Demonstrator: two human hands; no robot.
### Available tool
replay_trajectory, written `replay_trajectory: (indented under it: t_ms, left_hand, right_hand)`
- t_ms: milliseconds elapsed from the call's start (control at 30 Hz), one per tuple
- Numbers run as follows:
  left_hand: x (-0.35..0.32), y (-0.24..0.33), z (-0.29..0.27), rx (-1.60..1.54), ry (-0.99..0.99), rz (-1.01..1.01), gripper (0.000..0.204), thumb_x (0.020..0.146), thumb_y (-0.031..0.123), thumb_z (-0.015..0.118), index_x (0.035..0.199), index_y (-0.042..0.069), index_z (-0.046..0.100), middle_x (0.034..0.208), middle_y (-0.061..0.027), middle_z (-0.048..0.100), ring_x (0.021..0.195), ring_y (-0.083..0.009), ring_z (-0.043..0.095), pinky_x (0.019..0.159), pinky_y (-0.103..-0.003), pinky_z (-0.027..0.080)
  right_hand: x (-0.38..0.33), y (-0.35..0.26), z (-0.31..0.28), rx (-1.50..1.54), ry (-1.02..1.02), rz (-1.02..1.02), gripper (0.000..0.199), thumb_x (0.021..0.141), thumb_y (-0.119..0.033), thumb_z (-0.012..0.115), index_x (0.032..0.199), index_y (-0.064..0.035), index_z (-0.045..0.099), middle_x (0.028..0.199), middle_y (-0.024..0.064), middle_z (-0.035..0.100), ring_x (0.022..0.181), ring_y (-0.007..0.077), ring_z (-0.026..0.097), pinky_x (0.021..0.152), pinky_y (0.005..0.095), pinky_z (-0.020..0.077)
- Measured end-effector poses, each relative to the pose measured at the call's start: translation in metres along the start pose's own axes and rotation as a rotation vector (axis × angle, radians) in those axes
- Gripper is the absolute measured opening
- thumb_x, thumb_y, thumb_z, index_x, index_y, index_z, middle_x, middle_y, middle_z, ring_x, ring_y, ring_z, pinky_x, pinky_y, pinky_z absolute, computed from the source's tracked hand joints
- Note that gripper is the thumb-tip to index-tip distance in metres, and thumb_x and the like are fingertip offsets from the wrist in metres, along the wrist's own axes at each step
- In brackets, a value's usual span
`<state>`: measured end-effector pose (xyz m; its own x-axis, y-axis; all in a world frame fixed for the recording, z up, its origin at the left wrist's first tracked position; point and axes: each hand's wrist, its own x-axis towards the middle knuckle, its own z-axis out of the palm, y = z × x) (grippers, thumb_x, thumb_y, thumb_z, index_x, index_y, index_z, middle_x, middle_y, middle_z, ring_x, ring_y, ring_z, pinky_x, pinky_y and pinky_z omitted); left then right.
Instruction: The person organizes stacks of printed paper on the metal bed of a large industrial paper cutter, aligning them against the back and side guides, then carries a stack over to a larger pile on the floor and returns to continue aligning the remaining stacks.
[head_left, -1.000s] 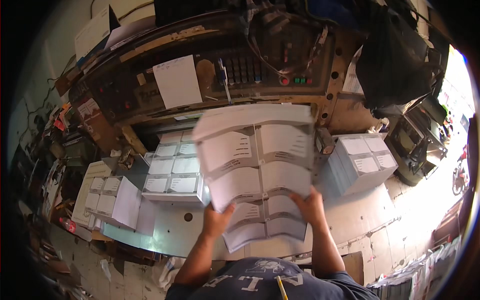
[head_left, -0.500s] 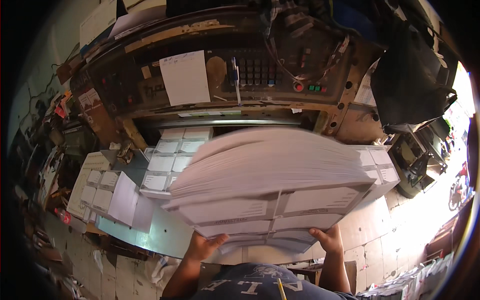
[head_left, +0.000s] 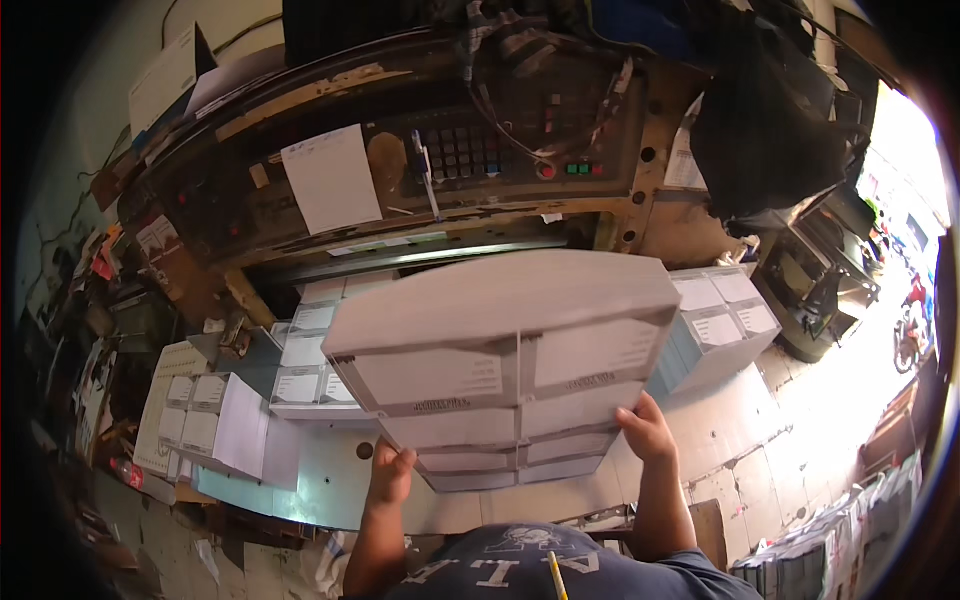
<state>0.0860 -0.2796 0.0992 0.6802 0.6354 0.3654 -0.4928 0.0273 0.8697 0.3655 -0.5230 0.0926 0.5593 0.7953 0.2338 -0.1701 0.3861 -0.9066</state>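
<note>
A thick stack of printed sheets [head_left: 520,375] is tilted up in front of me, its printed face toward me and its white edge on top. My left hand [head_left: 393,472] is closed on its lower left edge, thumb on the near face. On the right side edge, my right hand [head_left: 648,428] grips the stack in the same way, its other fingers hidden. Similar stacks of printed sheets lie around it: one on the left [head_left: 215,420], one behind at the machine's opening [head_left: 305,385], partly covered, and one at the right [head_left: 715,320].
A dark machine panel [head_left: 520,185] with rows of buttons spans the back. A white sheet [head_left: 332,180] and a pen [head_left: 427,175] rest against it. At the back right hangs a black bag [head_left: 765,140]. Bundled paper [head_left: 840,535] stands at the lower right.
The held stack's fanned, bowed sheets have drawn together into an even block, and its printed face shows more. My right hand has moved up along its side. The view has shifted slightly.
</note>
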Motion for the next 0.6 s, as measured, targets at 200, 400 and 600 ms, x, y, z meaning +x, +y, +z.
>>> replay_trajectory:
  t_ms: [200, 400, 600]
  left_hand:
    - [0.004, -0.016, 0.007, 0.177, 0.159, 0.119, 0.048, 0.083, 0.021, 0.073, 0.12, -0.002, 0.053, 0.11, -0.0084, 0.062, 0.095, -0.0168, 0.059, 0.088, -0.03, 0.045]
    - [0.01, 0.023, 0.01, 0.201, -0.028, 0.014, 0.048, 0.084, 0.017, 0.07, 0.123, -0.002, 0.05, 0.111, -0.0073, 0.06, 0.099, -0.0172, 0.057, 0.09, -0.032, 0.044]
    - [0.006, 0.021, 0.0, 0.184, 0.014, 0.024, 0.063, 0.08, 0.024, 0.076, 0.13, -0.001, 0.046, 0.12, -0.0087, 0.054, 0.11, -0.0185, 0.051, 0.096, -0.036, 0.041]
  right_hand:
    - [-0.002, 0.015, 0.033, -0.049, 0.187, -0.16, 0.041, 0.087, -0.009, 0.067, 0.124, 0.0001, 0.05, 0.114, 0.0066, 0.061, 0.106, 0.0144, 0.055, 0.094, 0.0299, 0.0418]
    - [-0.002, -0.03, 0.043, -0.161, 0.112, -0.165, 0.064, 0.083, -0.007, 0.07, 0.136, -0.0015, 0.035, 0.122, 0.0095, 0.056, 0.112, 0.0181, 0.053, 0.098, 0.0327, 0.0406]
    - [0.016, -0.035, 0.04, -0.006, 0.046, -0.141, 0.08, 0.076, -0.011, 0.077, 0.14, -0.0019, 0.03, 0.126, 0.0115, 0.053, 0.117, 0.0214, 0.05, 0.1, 0.0355, 0.0406]
